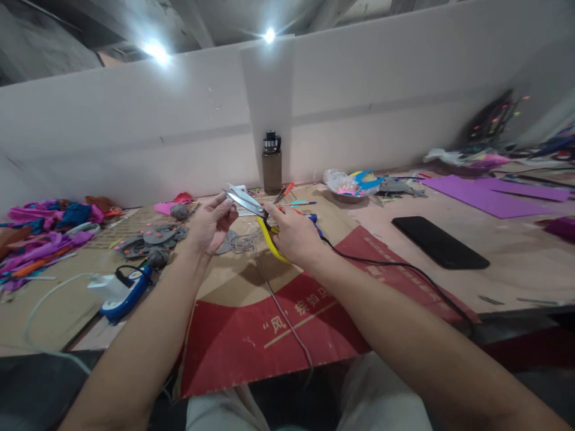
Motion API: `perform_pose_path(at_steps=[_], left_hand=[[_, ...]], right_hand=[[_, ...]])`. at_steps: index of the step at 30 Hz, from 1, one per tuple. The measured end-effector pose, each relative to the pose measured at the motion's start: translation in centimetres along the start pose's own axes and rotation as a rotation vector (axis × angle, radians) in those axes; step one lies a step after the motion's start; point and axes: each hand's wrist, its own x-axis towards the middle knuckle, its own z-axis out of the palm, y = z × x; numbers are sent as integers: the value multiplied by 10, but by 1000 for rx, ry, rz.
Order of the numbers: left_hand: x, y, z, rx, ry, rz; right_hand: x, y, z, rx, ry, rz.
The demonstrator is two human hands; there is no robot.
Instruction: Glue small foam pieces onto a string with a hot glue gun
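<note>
My right hand (294,235) is closed on the yellow handles of a pair of scissors (252,211), whose steel blades point up and to the left. My left hand (211,222) is raised beside the blade tips, its fingers pinched together on something too small to make out. Both hands hover above a sheet of brown and red cardboard (269,317) that lies on the table. A tangle of thin grey thread (245,242) lies on the cardboard just below the hands.
A dark bottle (272,162) stands against the white partition. A black phone (439,242) lies to the right, purple foam sheets (489,196) beyond it. Colourful felt scraps (40,230) pile up at the left. A blue and white power adapter (121,290) and a black cable (395,266) lie near.
</note>
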Motion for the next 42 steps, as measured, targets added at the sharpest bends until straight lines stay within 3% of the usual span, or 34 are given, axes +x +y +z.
perform_pose_path(at_steps=[12,16,20,27,37,40,42], left_hand=[[2,-1,-4,11,-5,3],[0,-1,-3,23,-45,8],[0,1,-4,21,-78,18],[2,5,-8,15,-78,82],[0,2,-5,12,-82,61],[0,0,-4,63,-65,63],[-1,0,-4,120,-40,68]], right_hand=[[1,-3,-8,-18,-32,46],[3,1,-1,233,-36,72],[9,7,3,459,68,50],[8,9,2,354,28,-12],[1,0,-2,114,-30,0],[2,1,-3,161,-29,13],[4,3,-2,307,-23,30]])
